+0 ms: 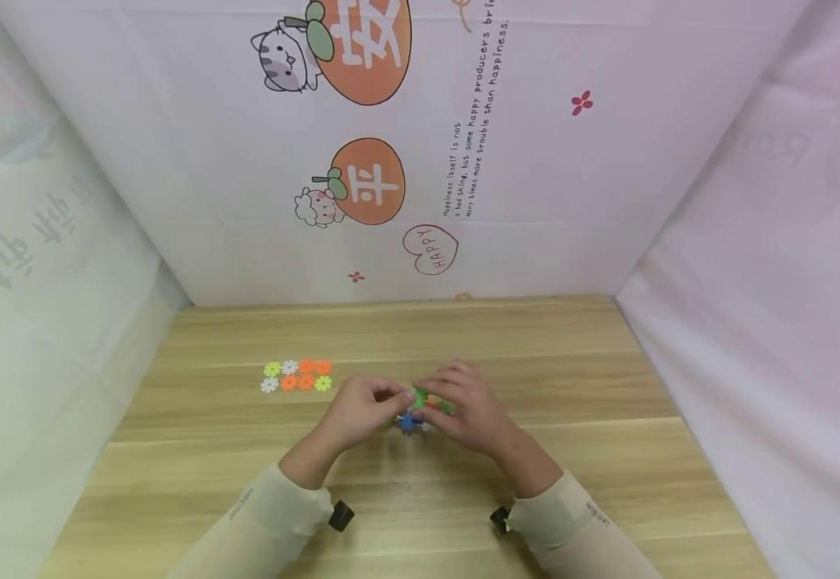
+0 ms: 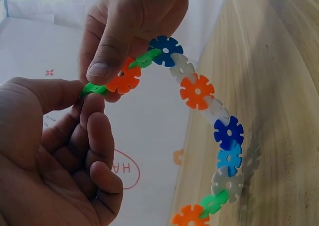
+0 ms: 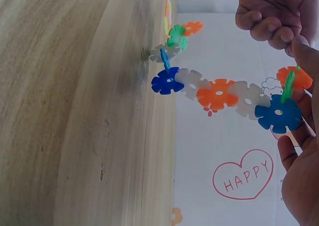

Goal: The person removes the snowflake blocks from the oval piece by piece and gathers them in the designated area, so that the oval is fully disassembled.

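Green end disc (image 2: pixel 98 89) positioned between left hand (image 1: pixel 362 412) and right hand (image 1: pixel 469 412); chain (image 2: pixel 205 97) curved down toward the table (image 1: pixel 572 386).
The disc is pinched by the left hand, thumb and forefinger closed to its thickness, other fingers loosely curled. The adjoining orange disc (image 2: pixel 129 80) is gripped by the right hand, thumb against fingers, nearer the chain's length. Whether the table is touched cannot be told.
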`<state>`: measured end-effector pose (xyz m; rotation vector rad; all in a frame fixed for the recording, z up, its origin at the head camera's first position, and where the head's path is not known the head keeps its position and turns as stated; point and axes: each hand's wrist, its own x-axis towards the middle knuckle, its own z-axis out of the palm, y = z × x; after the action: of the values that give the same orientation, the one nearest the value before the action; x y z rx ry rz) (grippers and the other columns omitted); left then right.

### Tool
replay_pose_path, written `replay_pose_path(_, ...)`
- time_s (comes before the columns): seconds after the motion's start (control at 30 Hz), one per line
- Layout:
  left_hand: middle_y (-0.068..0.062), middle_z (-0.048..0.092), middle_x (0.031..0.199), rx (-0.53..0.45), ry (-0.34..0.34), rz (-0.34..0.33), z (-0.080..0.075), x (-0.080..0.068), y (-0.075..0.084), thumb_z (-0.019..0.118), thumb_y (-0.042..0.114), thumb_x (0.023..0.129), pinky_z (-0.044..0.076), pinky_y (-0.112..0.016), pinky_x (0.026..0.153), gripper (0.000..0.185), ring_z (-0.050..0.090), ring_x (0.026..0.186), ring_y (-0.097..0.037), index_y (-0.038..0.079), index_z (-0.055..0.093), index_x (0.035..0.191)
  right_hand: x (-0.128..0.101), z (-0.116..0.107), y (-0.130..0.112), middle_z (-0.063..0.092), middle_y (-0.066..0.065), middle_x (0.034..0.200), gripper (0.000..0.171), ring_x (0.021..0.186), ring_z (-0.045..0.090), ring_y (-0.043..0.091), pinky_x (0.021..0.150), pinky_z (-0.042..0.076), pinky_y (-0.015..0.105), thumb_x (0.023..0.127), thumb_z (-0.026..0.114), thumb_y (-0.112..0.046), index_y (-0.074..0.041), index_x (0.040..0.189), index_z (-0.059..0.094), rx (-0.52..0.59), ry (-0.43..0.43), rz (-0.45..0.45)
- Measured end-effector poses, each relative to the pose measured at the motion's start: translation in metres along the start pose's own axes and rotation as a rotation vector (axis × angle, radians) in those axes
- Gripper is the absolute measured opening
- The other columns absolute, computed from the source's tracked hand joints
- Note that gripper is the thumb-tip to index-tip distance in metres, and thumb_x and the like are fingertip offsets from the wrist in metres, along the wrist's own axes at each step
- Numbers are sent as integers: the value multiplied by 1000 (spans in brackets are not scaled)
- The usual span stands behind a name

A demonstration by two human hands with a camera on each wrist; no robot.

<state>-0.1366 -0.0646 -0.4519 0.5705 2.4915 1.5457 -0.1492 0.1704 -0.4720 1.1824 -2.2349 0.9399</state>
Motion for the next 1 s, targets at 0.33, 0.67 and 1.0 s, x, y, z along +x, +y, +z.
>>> replay_pose_path(0.33,7,75,92,5,36,-50,1,-1,3,70,36,99,56,-36,74,23,67,88,-15,17,80,91,-3,1,1,76,-4,111,38,106,62,18,95,47,41,85,88,-28,-12,117,77,7,13,24)
replay_pose_path(0.67,1,75,85,-73,73,-100,-4,-4,2,69,35,99,57,-37,68,21,70,86,-34,18,80,93,-4,-3,0,76,-7,104,24,102,63,16,93,47,40,88,85,-28,-15,108,78,-10,41,44)
replay_pose_path(1.0,-11,76,89,-110,80,-106,-4,-5,0,70,33,99,59,-45,67,22,70,83,-30,15,80,92,-3,-2,-1,75,-7,96,11,95,63,15,87,47,37,89,84,-24,-17,97,80,-11,86,0)
